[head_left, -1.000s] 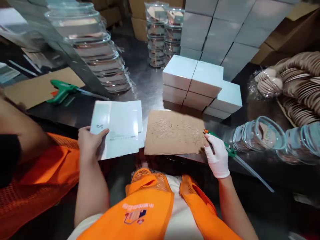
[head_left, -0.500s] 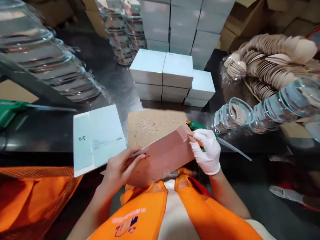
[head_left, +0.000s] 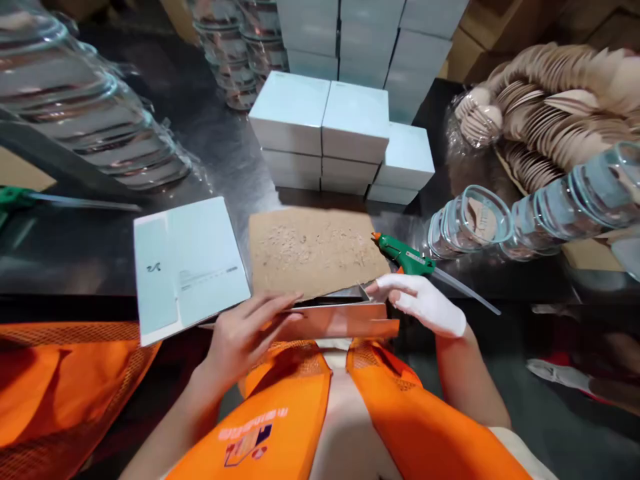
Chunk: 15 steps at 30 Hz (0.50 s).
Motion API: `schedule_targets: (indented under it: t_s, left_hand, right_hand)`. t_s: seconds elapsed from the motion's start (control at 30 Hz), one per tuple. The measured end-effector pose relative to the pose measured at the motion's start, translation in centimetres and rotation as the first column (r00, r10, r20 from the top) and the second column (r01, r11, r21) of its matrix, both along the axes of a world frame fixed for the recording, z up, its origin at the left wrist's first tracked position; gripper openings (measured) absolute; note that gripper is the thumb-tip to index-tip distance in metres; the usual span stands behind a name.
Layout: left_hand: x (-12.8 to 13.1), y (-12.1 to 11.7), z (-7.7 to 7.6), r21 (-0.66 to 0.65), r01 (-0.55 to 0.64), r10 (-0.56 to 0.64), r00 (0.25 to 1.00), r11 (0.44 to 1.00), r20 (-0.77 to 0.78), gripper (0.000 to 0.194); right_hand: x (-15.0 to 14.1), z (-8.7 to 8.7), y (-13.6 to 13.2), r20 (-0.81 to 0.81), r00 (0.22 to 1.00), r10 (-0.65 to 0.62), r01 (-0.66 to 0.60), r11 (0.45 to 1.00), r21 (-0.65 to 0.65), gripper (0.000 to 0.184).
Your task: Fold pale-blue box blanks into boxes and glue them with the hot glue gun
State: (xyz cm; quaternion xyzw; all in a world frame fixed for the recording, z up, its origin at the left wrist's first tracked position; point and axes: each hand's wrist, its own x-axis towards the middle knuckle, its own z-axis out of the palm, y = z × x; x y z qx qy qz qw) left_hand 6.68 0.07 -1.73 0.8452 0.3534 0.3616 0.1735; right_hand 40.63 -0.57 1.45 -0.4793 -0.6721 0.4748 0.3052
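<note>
Close to my body, at the table's front edge, I hold an open cardboard box, its near wall tinted orange and its inside mostly hidden. My bare left hand grips its left end, fingers over the upper edge. At the right end, my right hand in a white glove with bare fingertips pinches the corner. Just beyond my right hand lies a green glue gun with an orange tip and a clear glue stick. Behind the box is a brown cardboard sheet marked with dried glue. A flat white box panel lies to the left.
White boxes are stacked at the back centre. Clear plastic containers lean in a row at right, with more stacked at left. Round brown card pieces fill the back right. Another green glue gun sits at far left.
The flat pinkish face of the box has tipped so that its edge and open inside show. My right hand has shifted slightly right and down, uncovering the glue gun.
</note>
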Motion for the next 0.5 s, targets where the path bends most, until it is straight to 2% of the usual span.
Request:
schedule_targets:
  t_s: [0.1,0.13,0.2,0.27,0.37,0.4,0.5]
  left_hand:
    - [-0.3,-0.3,-0.9,-0.087,0.040,-0.042,0.999,0.995,-0.017,0.028]
    - [-0.4,-0.5,-1.2,-0.101,0.048,-0.052,0.998,0.994,-0.028,0.029]
    - [-0.4,-0.5,-1.6,-0.106,0.065,-0.072,0.995,0.992,-0.063,0.034]
    - [-0.1,-0.5,-1.7,-0.083,0.096,-0.105,0.988,0.992,-0.115,0.040]
    - [1.2,-0.4,-2.4,0.024,0.160,-0.149,0.959,0.987,-0.242,0.042]
    - [1.7,-0.6,-2.9,0.057,0.187,-0.163,0.942,0.981,-0.293,0.049]
    - [3.0,-1.5,-5.3,0.042,0.282,-0.239,0.874,0.958,-0.423,0.099]
  right_hand:
    - [0.7,-0.6,-1.4,-0.020,0.997,-0.070,0.070,0.998,0.005,0.057]
    - [0.8,-0.9,-1.8,-0.031,0.998,-0.054,0.054,0.998,-0.015,0.057]
    - [0.7,-1.7,-2.5,-0.101,0.993,0.053,-0.066,0.989,-0.133,0.063]
    - [0.5,-2.9,-2.9,-0.242,0.958,0.151,-0.217,0.936,-0.276,0.071]
    - [-0.2,-5.6,-3.1,-0.415,0.893,0.174,-0.347,0.853,-0.389,0.075]
    - [-0.5,-6.5,-3.2,-0.444,0.881,0.166,-0.360,0.844,-0.399,0.075]
    - [-1.3,-8.8,-3.8,-0.476,0.868,0.143,-0.344,0.865,-0.367,0.086]
